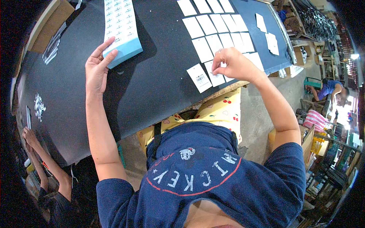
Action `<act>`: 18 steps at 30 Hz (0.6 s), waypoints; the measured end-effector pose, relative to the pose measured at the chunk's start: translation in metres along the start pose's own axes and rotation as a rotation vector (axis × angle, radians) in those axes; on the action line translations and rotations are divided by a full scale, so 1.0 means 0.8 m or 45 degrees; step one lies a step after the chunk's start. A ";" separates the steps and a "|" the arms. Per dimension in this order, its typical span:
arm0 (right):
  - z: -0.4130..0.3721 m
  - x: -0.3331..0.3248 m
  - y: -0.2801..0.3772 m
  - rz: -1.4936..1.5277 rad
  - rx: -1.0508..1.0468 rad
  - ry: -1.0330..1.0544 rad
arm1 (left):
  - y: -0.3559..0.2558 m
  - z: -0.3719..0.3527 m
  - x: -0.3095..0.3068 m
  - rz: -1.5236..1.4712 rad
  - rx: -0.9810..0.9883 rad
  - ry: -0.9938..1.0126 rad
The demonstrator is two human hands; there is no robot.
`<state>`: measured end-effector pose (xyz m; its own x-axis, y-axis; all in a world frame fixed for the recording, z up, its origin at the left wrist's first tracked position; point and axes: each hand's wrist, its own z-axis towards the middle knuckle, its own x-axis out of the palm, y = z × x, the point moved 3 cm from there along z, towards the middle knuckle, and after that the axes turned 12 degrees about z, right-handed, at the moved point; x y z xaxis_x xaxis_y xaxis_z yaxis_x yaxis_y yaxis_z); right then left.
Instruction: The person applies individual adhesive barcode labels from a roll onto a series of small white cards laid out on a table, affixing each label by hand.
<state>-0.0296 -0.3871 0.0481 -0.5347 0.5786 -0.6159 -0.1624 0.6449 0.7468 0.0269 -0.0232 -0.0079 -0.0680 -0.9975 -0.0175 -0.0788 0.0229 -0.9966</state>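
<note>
The left hand (97,66) is lying flat on the black table (152,87), thumb and forefinger spread, with the near corner of the blue-backed label sheet (118,26) sitting between them and touching both. Over on the other side, the right hand (234,64) is bunching its fingertips tight together, pressing down on a white tag (216,78) at the table's near edge, just beside the tag rows (216,30).

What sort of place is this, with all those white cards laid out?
Probably a small labelling or packing workshop. Rows of white tags lie on a black table, the left hand rests on a sheet of printed stickers while the right hand touches a tag, and cluttered racks stand at the far right.
</note>
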 end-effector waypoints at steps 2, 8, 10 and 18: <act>-0.006 0.005 0.001 -0.106 -0.094 -0.066 | -0.003 -0.003 0.004 0.015 0.030 0.011; -0.026 0.014 0.011 -0.235 -0.151 -0.286 | -0.011 -0.010 0.021 -0.059 -0.006 0.140; -0.031 0.016 0.011 -0.248 -0.149 -0.392 | -0.010 -0.010 0.023 -0.032 -0.018 0.219; -0.026 0.009 0.034 -0.196 -0.186 -0.489 | -0.012 -0.009 0.026 -0.005 0.115 0.082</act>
<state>-0.0552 -0.3760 0.0696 -0.1524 0.6426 -0.7509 -0.3464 0.6768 0.6495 0.0187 -0.0433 0.0017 -0.1320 -0.9912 -0.0112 0.0104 0.0100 -0.9999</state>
